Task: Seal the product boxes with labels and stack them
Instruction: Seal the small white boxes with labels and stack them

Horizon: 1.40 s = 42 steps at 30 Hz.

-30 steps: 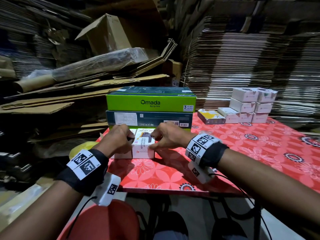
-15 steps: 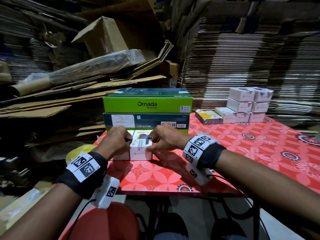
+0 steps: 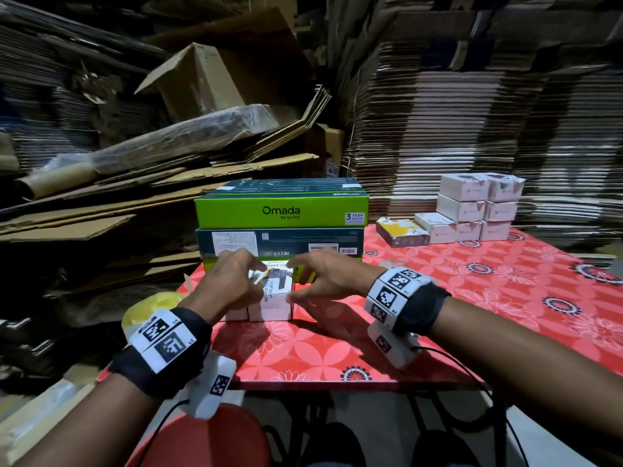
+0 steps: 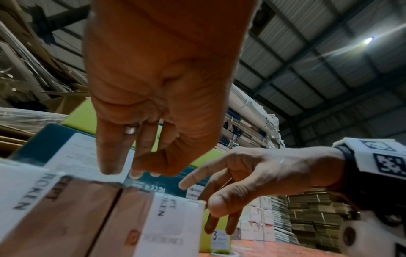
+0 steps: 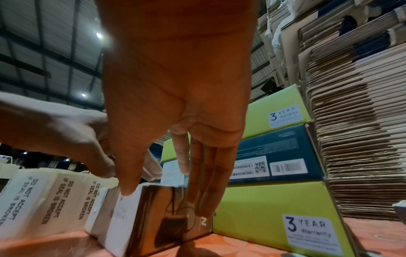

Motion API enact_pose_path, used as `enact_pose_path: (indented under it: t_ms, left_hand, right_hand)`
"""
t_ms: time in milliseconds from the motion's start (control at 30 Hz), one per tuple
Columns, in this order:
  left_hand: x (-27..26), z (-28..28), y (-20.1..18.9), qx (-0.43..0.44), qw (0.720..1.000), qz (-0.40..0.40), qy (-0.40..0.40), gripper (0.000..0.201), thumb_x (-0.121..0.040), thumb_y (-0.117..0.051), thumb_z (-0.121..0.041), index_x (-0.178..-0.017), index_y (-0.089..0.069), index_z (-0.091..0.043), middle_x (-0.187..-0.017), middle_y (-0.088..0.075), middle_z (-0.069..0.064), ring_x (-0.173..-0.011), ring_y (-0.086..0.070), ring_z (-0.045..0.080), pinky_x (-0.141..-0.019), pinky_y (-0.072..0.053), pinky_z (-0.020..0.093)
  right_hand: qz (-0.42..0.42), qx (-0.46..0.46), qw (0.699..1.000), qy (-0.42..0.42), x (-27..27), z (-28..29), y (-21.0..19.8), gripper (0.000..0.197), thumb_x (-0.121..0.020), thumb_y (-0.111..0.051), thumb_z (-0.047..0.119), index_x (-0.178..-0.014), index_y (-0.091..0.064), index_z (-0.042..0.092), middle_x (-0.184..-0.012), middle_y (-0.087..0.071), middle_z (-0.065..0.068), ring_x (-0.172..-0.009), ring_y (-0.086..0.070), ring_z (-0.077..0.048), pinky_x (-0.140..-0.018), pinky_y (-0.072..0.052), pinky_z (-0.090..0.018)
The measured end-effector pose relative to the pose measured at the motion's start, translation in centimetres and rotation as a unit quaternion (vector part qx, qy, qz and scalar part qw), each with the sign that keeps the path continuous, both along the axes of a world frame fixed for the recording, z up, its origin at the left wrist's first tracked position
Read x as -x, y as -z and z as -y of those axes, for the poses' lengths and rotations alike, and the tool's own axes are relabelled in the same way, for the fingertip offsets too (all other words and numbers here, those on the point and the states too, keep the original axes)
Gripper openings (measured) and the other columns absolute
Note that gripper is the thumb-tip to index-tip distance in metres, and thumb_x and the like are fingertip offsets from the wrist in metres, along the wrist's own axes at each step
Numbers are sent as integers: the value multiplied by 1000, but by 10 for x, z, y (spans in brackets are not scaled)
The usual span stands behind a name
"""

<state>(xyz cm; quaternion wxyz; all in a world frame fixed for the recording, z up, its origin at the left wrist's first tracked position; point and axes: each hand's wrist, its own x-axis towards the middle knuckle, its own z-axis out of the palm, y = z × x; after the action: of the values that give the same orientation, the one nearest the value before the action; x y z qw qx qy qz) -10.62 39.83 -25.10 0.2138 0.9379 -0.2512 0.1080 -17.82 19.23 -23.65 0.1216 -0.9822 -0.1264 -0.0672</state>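
Observation:
Small white product boxes stand in a row at the table's front left. My right hand point(image 3: 296, 284) holds the end box point(image 3: 271, 306) point(image 5: 158, 217). Its thumb point(image 5: 127, 189) is on the near top edge and its fingers point(image 5: 202, 200) reach down the far side. A "DO NOT ACCEPT IF SEAL IS BROKEN" label point(image 3: 265, 293) point(image 4: 162, 207) runs over that box. My left hand point(image 3: 256, 278) point(image 4: 140, 171) hovers just above the box top. Its thumb and fingertips pinch a thin white-and-yellow strip point(image 3: 260, 276), which the left wrist view does not show. Neighbouring boxes point(image 5: 44, 196) carry the same seals.
Two large Omada boxes point(image 3: 281, 210) are stacked right behind the small boxes. Sealed white boxes point(image 3: 478, 207) are piled at the back right of the red floral table point(image 3: 438, 315), beside a yellow-topped box point(image 3: 401, 232). Flattened cardboard surrounds the table. A red seat point(image 3: 209, 439) is below.
Both hands pressed down on the box top as loose fists. Now the left hand has lifted into a pinch and the right has spread over the box.

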Motion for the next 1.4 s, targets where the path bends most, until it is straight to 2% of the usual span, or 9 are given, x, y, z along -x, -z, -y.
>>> enact_pose_path:
  t_ms: [167, 267, 400, 533, 700, 900, 1167, 1333, 1400]
  left_hand:
    - [17, 25, -19, 42, 997, -11, 63, 38, -74, -76, -28, -111, -73, -28, -105, -73, -10, -98, -68, 11, -84, -56, 27]
    - [33, 53, -31, 62, 991, -20, 119, 32, -79, -77, -21, -110, -76, -22, -102, -77, -6, -80, -67, 3, -67, -50, 11]
    - [48, 95, -40, 74, 978, -44, 188, 31, -81, -79, -21, -112, -77, -19, -102, -77, -2, -92, -70, 8, -83, -56, 22]
    - [55, 140, -44, 71, 969, -38, 232, 30, -81, -80, -21, -110, -78, -16, -98, -78, 2, -87, -70, 8, -70, -51, 12]
    - [58, 198, -43, 82, 958, -61, 267, 27, -80, -80, -17, -107, -78, -12, -90, -78, 7, -79, -73, 16, -70, -57, 26]
    - [52, 257, -38, 63, 952, -76, 289, 28, -79, -81, -18, -105, -77, -11, -90, -78, 7, -50, -57, -6, -57, -49, 14]
    - [31, 322, -39, 74, 956, -82, 271, 26, -74, -82, -22, -99, -79, -15, -88, -76, 3, -77, -68, 15, -76, -55, 26]
    - [10, 362, -37, 81, 961, -98, 245, 52, -65, -79, -38, -114, -74, -20, -101, -75, -2, -105, -68, 21, -102, -49, 47]
    - [-3, 379, -35, 72, 962, -100, 244, 57, -72, -80, -31, -126, -68, -14, -115, -72, 4, -113, -65, 23, -102, -49, 41]
  right_hand:
    - [-26, 21, 999, 28, 19, 34, -19, 49, -84, -78, 49, -119, -70, 17, -105, -75, 2, -73, -66, -9, -60, -48, -16]
    - [-27, 49, 996, 70, 28, 67, -30, 37, -84, -78, 46, -109, -75, 18, -97, -77, 3, -83, -70, -13, -71, -54, -26]
    - [-24, 42, 991, 125, 41, 122, -34, 25, -83, -80, 41, -96, -78, 20, -91, -78, 1, -87, -72, -17, -78, -57, -32]
    - [-24, 28, 982, 184, 53, 174, -33, 23, -81, -83, 40, -95, -80, 22, -92, -78, 0, -88, -72, -19, -79, -55, -29]
    - [-10, 0, 969, 246, 65, 225, -28, 34, -78, -85, 39, -104, -78, 19, -98, -77, -2, -90, -71, -19, -81, -54, -30]
    - [-23, -32, 955, 295, 64, 267, -23, 46, -78, -86, 41, -117, -74, 19, -108, -76, -3, -98, -69, -20, -85, -53, -28]
    - [-18, -64, 941, 331, 42, 306, -22, 60, -82, -84, 35, -134, -63, 13, -131, -67, -6, -117, -63, -22, -91, -44, -23]
    - [-17, -45, 938, 343, 22, 331, -20, 60, -90, -76, 31, -143, -54, 14, -146, -55, -9, -133, -52, -26, -104, -40, -27]
    - [-17, -38, 938, 343, 11, 341, -17, 59, -92, -74, 30, -145, -52, 16, -149, -52, -9, -135, -50, -27, -108, -40, -31]
